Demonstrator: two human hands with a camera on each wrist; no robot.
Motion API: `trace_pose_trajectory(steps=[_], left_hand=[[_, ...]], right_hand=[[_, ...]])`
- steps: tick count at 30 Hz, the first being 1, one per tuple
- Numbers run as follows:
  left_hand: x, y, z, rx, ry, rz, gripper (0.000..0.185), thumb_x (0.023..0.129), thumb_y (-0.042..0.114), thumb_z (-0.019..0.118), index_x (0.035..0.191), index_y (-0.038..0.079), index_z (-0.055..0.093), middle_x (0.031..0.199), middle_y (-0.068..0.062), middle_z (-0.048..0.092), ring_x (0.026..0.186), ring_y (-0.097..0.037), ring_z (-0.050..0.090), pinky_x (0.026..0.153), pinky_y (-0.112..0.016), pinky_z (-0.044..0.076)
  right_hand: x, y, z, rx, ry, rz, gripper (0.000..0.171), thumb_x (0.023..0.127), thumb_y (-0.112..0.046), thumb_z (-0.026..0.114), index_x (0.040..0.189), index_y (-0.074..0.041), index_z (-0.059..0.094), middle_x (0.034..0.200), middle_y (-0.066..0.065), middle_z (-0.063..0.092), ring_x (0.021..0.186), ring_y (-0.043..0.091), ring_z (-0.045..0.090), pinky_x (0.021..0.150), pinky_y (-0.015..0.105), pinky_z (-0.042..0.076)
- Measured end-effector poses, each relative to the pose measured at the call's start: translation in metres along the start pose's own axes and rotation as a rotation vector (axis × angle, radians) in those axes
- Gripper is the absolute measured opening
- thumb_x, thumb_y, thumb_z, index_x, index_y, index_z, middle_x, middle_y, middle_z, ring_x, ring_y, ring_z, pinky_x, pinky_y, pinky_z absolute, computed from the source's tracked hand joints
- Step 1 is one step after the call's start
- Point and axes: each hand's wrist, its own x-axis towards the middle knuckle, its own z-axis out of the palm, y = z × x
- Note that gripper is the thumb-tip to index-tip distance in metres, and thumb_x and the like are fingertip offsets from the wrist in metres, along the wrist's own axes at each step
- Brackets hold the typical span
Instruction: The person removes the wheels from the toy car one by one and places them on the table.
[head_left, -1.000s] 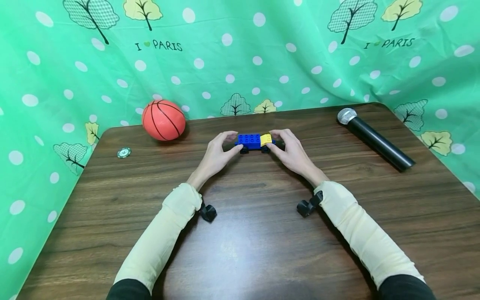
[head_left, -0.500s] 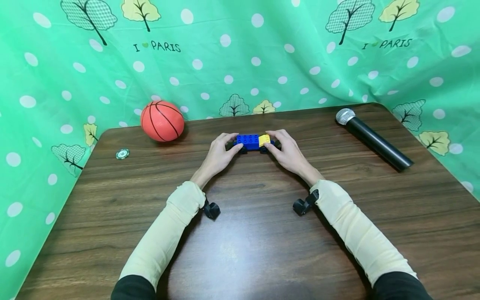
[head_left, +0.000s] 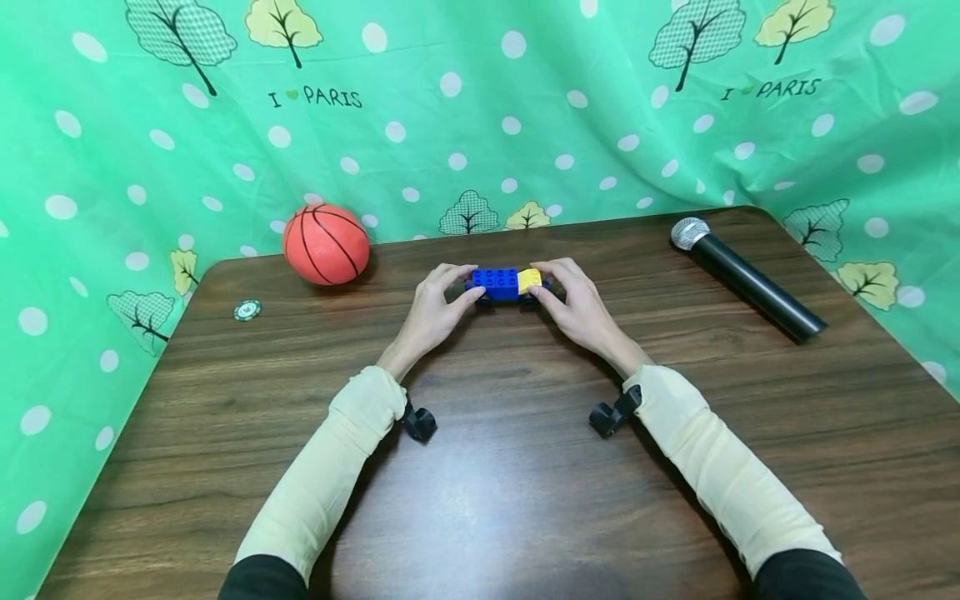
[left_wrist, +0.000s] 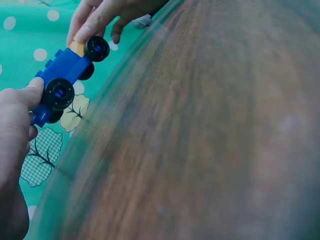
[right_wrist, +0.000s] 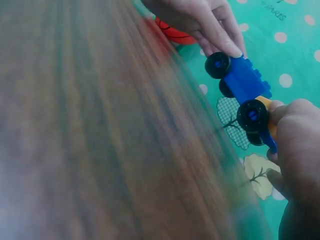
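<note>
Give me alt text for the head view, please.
Both hands, left hand and right hand, hold a blue and yellow brick car by its ends at the middle of a dark wood table. A basketball and a chip lie to the left, a microphone to the right.

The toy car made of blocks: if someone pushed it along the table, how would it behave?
The toy car would probably roll easily, since its black wheels look round and free. Its yellow block might pop off under force. It looks like stiff plastic, likely light.
</note>
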Motion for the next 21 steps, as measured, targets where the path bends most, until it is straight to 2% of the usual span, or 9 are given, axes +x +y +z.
trace_pose_trajectory(steps=[9,14,18,19,21], left_hand=[[-0.005,0.011,-0.01,-0.014,0.034,0.132,0.04,0.087,0.024,0.071,0.122,0.005,0.064,0.109,-0.003,0.061,0.105,-0.015,0.054,0.091,-0.034,0.043],[-0.006,0.016,-0.014,-0.056,0.062,0.19,0.038,0.085,0.021,0.074,0.12,0.01,0.066,0.109,0.0,0.061,0.105,-0.015,0.052,0.09,-0.04,0.044],[-0.005,0.019,-0.015,-0.131,0.076,0.161,0.024,0.085,0.021,0.074,0.107,0.012,0.068,0.105,0.002,0.062,0.101,-0.015,0.053,0.087,-0.041,0.044],[-0.005,0.02,-0.016,-0.162,0.061,0.128,0.021,0.086,0.022,0.073,0.103,0.012,0.068,0.103,0.002,0.063,0.098,-0.015,0.054,0.085,-0.04,0.045],[-0.001,0.024,-0.016,-0.231,-0.035,0.041,0.019,0.09,0.027,0.067,0.103,0.012,0.067,0.103,0.001,0.064,0.097,-0.015,0.055,0.085,-0.037,0.045]], right_hand=[[-0.005,-0.011,-0.007,0.006,0.05,-0.1,0.035,0.09,-0.006,0.065,0.123,0.001,0.058,0.117,0.012,0.055,0.1,0.027,0.052,0.082,0.04,0.044],[-0.006,-0.018,-0.012,0.013,0.072,-0.143,0.035,0.089,-0.004,0.066,0.123,0.001,0.058,0.117,0.011,0.056,0.1,0.026,0.051,0.08,0.04,0.043],[-0.007,-0.027,-0.015,0.032,0.059,-0.173,0.035,0.088,-0.002,0.066,0.122,0.0,0.058,0.116,0.009,0.055,0.098,0.023,0.051,0.077,0.041,0.045],[-0.007,-0.03,-0.014,0.038,0.052,-0.187,0.034,0.088,-0.001,0.066,0.121,0.0,0.058,0.116,0.009,0.055,0.098,0.022,0.051,0.078,0.041,0.045],[-0.008,-0.037,-0.013,0.058,0.026,-0.221,0.034,0.088,0.0,0.066,0.121,0.0,0.058,0.117,0.009,0.054,0.102,0.022,0.052,0.081,0.041,0.045]])
